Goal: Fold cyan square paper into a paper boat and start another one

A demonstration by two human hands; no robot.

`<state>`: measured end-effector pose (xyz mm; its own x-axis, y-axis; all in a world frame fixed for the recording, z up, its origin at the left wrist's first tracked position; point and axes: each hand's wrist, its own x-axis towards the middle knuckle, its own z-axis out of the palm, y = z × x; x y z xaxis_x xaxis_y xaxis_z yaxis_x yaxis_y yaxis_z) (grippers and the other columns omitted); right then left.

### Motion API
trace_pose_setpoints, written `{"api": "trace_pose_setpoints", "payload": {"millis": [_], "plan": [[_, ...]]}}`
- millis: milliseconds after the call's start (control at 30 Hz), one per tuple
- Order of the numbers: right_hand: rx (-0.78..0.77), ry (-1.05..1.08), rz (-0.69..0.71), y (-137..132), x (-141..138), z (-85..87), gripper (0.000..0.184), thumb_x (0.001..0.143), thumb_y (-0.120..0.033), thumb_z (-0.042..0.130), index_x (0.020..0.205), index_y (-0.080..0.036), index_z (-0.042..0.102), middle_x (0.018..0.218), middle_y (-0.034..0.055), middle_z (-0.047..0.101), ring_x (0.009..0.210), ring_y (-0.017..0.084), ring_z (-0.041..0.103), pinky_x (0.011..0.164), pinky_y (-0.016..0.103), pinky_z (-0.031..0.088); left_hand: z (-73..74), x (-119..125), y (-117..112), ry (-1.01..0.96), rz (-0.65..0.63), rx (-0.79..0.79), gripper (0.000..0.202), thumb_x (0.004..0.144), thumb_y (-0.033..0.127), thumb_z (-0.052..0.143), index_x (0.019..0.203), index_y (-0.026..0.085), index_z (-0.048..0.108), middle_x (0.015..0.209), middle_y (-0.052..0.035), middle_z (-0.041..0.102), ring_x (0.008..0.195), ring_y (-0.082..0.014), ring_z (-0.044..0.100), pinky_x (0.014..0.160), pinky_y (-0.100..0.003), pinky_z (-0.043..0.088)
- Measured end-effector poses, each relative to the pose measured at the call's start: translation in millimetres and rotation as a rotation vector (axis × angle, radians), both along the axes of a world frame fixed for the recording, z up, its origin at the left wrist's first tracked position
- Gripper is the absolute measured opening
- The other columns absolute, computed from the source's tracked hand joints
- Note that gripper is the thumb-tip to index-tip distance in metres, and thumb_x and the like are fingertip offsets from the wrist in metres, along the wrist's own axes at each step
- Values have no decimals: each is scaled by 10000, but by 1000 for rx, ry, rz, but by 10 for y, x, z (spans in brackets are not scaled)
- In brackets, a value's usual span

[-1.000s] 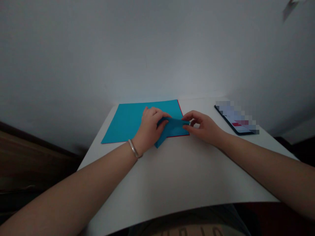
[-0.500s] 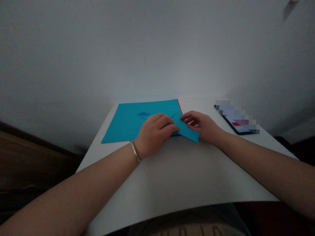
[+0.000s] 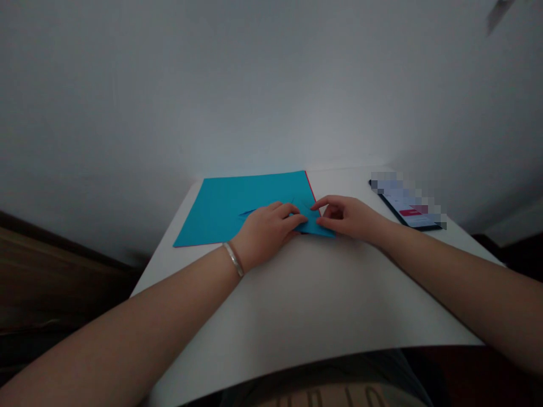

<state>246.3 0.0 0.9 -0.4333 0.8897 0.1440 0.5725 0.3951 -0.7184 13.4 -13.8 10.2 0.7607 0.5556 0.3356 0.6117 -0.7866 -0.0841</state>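
Note:
A small folded piece of blue paper (image 3: pixel 311 224) lies at the near right corner of a stack of blue sheets (image 3: pixel 224 212) on the white table (image 3: pixel 305 305). My left hand (image 3: pixel 267 232), with a silver bracelet at the wrist, presses its curled fingers down on the left part of the folded piece. Just to the right, my right hand (image 3: pixel 348 217) pinches the piece's right end between thumb and fingertips. A red edge shows along the right side of the stack.
A phone (image 3: pixel 407 206) with a lit screen lies at the table's far right, close to the wall. A pale wall rises right behind the table. Dark floor and a brown surface lie off the table's left side.
The folded paper was turned and flattened: it stood up between my hands, swung out to the right, and now lies low on the stack corner. Both hands stayed on it.

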Motion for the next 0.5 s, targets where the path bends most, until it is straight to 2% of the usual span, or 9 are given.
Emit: {"api": "trace_pose_setpoints", "payload": {"millis": [133,267,400,500], "plan": [[20,-31,-16,-14,-24,-34,280,756,-299,623,1026,-224,627,734,-7,631,632,137,584,559,260,437,-26,-2,21,17,-41,29,270,932,338,505,1149,223,617,1165,-74,620,984,-208,576,795,-332,469],[15,-37,-34,-20,-54,-32,209,773,-280,596,967,-211,628,680,-12,620,604,134,570,533,251,416,-30,-5,23,33,-100,46,281,949,249,465,1195,236,600,1194,-66,621,1018,-206,567,844,-348,457],[13,27,43,-69,-83,22,151,794,-303,565,876,-200,639,633,-21,583,566,123,531,507,241,394,-27,-22,19,-10,-104,116,276,937,204,475,1159,267,625,1152,-38,645,1006,-222,549,848,-374,442],[78,21,115,-118,-80,66,150,799,-242,514,833,-201,654,654,-16,602,567,115,519,527,240,395,-37,-32,17,-68,-79,81,247,922,162,477,1090,219,649,1096,-52,649,909,-195,562,789,-332,463]]}}
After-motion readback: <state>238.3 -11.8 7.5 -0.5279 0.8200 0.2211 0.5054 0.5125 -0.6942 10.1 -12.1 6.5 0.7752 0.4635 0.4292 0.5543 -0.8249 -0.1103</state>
